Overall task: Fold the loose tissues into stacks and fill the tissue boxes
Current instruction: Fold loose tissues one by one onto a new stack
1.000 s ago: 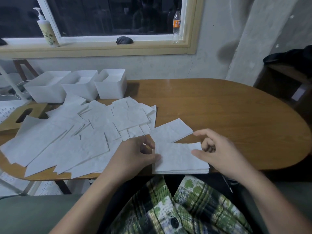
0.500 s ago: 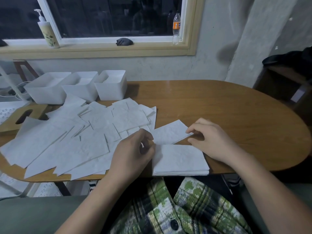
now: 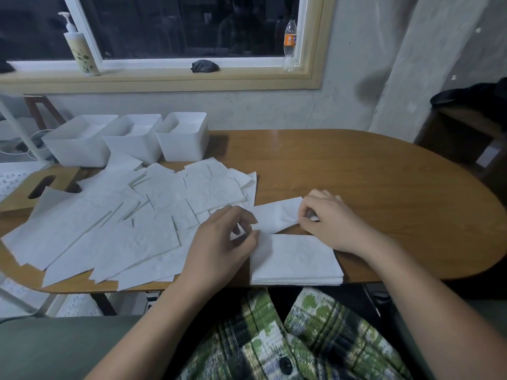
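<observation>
A neat stack of folded tissues (image 3: 296, 260) lies at the table's near edge. Just behind it lies one loose tissue (image 3: 274, 215), tilted. My right hand (image 3: 329, 220) pinches that tissue's right end with curled fingers. My left hand (image 3: 227, 242) pinches its left end beside the stack. A wide spread of loose white tissues (image 3: 131, 212) covers the table's left half. Three white open-topped tissue boxes (image 3: 131, 138) stand in a row at the back left, each with some white tissue inside.
The wooden table (image 3: 384, 193) is oval, with bare surface to the right. A wooden lid with a slot (image 3: 38, 187) lies at the far left. On the windowsill stand a pump bottle (image 3: 81, 48), a dark cloth (image 3: 205, 66) and a soda bottle (image 3: 290, 45).
My right hand has moved from the stack's right edge back onto the loose tissue behind it and now pinches its end. My left hand shifted slightly back to the tissue's left end.
</observation>
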Available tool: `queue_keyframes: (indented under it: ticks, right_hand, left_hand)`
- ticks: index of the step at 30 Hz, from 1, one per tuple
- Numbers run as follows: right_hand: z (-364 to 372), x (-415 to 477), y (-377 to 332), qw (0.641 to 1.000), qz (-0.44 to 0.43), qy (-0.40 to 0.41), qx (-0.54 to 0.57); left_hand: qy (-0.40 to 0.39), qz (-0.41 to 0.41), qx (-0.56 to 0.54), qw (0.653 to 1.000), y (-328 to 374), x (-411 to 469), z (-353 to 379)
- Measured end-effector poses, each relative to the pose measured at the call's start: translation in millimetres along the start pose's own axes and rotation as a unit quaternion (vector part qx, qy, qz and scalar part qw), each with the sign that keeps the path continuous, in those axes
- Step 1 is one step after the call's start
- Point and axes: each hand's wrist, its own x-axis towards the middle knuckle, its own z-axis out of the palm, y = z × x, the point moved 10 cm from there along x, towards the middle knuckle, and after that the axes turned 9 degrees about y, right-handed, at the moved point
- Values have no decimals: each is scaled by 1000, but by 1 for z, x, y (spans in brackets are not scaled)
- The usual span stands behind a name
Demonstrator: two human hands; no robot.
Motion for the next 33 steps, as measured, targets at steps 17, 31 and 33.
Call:
queue_keyframes:
  ticks: [17, 31, 33]
  right_hand:
    - [-40, -20, -39, 990, 21, 8, 141]
    - [-50, -39, -28, 951, 51, 100, 288]
    - [-55, -44, -28, 938, 59, 99, 326]
  left_hand:
    - [23, 28, 3, 999, 19, 18, -3]
    - [21, -42, -111, 993, 30, 25, -20]
    - [11, -49, -139, 989, 31, 26, -19]
